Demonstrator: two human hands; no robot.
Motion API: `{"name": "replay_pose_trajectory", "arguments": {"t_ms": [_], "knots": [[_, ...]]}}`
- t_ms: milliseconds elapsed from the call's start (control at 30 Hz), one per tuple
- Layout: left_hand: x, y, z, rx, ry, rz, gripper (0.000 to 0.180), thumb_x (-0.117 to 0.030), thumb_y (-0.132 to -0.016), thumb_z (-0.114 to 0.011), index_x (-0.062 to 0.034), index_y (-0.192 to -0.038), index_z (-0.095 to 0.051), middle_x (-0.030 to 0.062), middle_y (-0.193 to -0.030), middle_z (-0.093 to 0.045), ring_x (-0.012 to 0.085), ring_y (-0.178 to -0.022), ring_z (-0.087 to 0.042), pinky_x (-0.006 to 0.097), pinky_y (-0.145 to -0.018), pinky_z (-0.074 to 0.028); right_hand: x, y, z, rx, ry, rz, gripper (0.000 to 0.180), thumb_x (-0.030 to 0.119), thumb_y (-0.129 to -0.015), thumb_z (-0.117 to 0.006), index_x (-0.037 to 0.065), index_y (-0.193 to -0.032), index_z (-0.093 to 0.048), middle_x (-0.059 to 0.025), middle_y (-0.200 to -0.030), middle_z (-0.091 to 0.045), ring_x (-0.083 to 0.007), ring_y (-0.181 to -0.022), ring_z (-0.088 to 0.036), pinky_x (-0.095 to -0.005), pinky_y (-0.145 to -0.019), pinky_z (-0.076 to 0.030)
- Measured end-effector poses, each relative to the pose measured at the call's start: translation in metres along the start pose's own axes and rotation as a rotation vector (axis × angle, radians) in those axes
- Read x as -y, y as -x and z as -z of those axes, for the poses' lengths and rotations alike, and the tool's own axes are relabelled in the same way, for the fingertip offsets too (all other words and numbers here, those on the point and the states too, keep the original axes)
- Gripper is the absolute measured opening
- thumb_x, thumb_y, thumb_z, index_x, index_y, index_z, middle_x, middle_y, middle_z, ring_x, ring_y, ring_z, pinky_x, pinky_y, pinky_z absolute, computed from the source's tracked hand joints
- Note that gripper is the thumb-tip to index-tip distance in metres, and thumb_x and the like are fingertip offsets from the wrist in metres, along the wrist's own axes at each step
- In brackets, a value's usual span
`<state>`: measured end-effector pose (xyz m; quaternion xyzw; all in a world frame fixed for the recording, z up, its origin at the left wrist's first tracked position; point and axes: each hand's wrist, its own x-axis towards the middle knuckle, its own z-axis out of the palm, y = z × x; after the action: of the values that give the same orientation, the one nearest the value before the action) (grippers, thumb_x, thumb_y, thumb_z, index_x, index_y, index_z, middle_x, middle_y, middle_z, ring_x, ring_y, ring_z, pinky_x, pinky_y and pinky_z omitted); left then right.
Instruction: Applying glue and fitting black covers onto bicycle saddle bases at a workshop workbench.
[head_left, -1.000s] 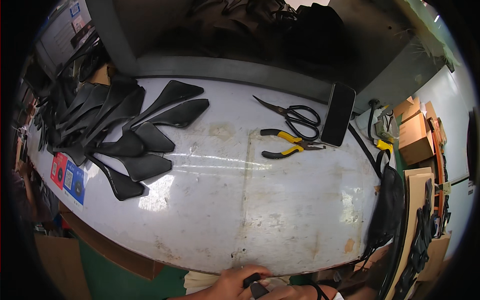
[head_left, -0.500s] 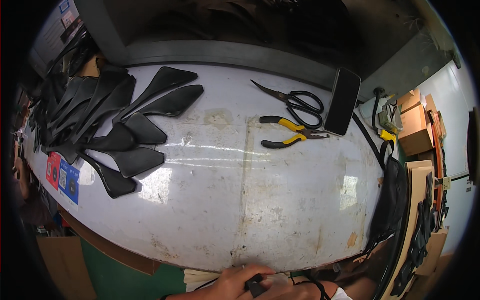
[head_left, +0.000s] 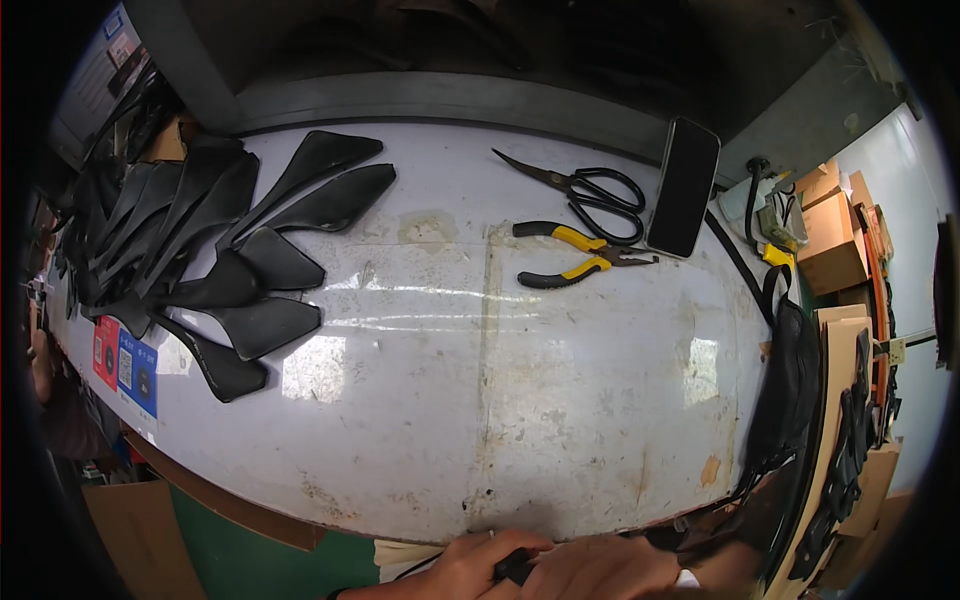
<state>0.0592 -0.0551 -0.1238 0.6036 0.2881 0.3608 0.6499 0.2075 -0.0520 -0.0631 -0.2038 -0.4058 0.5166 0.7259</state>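
Note:
Low at the table's front edge, my left hand (head_left: 465, 567) is closed round a small black piece (head_left: 514, 565), of which only a dark end shows between the hands. My right hand (head_left: 605, 568) lies against the same piece from the right, back upward. Its fingers are curled and slightly blurred, and what they grip is hidden. Out on the white table (head_left: 560, 430), well beyond both hands, lie yellow-and-black pliers (head_left: 570, 250), black-handled scissors (head_left: 605, 195) and a dark-screened phone (head_left: 684, 187).
A heap of flat black paddle-shaped parts (head_left: 170, 200) covers the left of the table, beside red and blue printed cards (head_left: 137, 372). A black bag (head_left: 785, 385) hangs at the right edge. Cardboard boxes (head_left: 833, 240) stand further right. A grey metal frame (head_left: 400, 95) borders the back.
My right hand has shifted up and to the right, showing more of its back. My left hand stays nearly in place with the black piece. The whole view has tilted slightly.

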Motion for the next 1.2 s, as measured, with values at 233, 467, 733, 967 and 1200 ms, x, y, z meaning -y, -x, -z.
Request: {"name": "replay_pose_trajectory", "arguments": {"t_ms": [233, 467, 733, 967, 1200], "knots": [[0.002, 0.002, 0.003, -0.002, 0.027, 0.055, 0.021, -0.013, -0.097, -0.062, 0.0011, -0.111, -0.069, 0.0177, -0.086, -0.069, 0.0283, -0.068, -0.068, 0.035, -0.063, -0.053, 0.0, 0.012, 0.024, 0.419, -0.037, 0.127, 0.013, 0.005, -0.092, -0.074, -0.003, -0.091, -0.064, -0.0139, -0.078, -0.065, -0.0291, -0.065, -0.066, -0.0429, -0.061, -0.057], [0.002, 0.002, 0.008, 0.012, 0.03, 0.061, 0.022, -0.012, -0.097, -0.059, 0.0022, -0.11, -0.069, 0.0171, -0.089, -0.072, 0.0275, -0.071, -0.07, 0.035, -0.065, -0.054, 0.0, 0.001, 0.031, 0.576, 0.199, 0.188, 0.013, 0.006, -0.093, -0.072, -0.003, -0.088, -0.064, -0.0147, -0.073, -0.065, -0.0282, -0.059, -0.063, -0.0412, -0.059, -0.057], [0.005, -0.002, 0.007, 0.027, 0.027, -0.006, 0.027, -0.016, -0.099, -0.058, 0.0036, -0.114, -0.068, 0.0154, -0.087, -0.071, 0.026, -0.071, -0.071, 0.035, -0.065, -0.056, -0.004, 0.009, 0.034, 0.354, -0.043, 0.175, 0.018, 0.008, -0.092, -0.074, -0.003, -0.081, -0.065, -0.0122, -0.071, -0.064, -0.0276, -0.057, -0.063, -0.0408, -0.056, -0.056], [0.01, 0.002, 0.009, 0.017, 0.001, -0.008, 0.029, -0.021, -0.103, -0.059, 0.0041, -0.114, -0.068, 0.0148, -0.087, -0.071, 0.0258, -0.069, -0.07, 0.035, -0.064, -0.056, -0.007, 0.015, 0.039, 0.467, 0.107, 0.223, 0.013, 0.005, -0.092, -0.073, -0.004, -0.085, -0.067, -0.0162, -0.08, -0.065, -0.0299, -0.066, -0.066, -0.0426, -0.063, -0.057], [0.008, -0.005, 0.005, -0.024, -0.099, -0.089, 0.038, -0.032, -0.103, -0.06, 0.0044, -0.111, -0.069, 0.0159, -0.087, -0.073, 0.026, -0.068, -0.07, 0.034, -0.064, -0.056, -0.03, 0.025, 0.03, -0.158, -0.334, 0.042, 0.02, 0.01, -0.095, -0.071, -0.005, -0.083, -0.064, -0.0133, -0.071, -0.063, -0.0259, -0.052, -0.058, -0.0396, -0.05, -0.052]]}}
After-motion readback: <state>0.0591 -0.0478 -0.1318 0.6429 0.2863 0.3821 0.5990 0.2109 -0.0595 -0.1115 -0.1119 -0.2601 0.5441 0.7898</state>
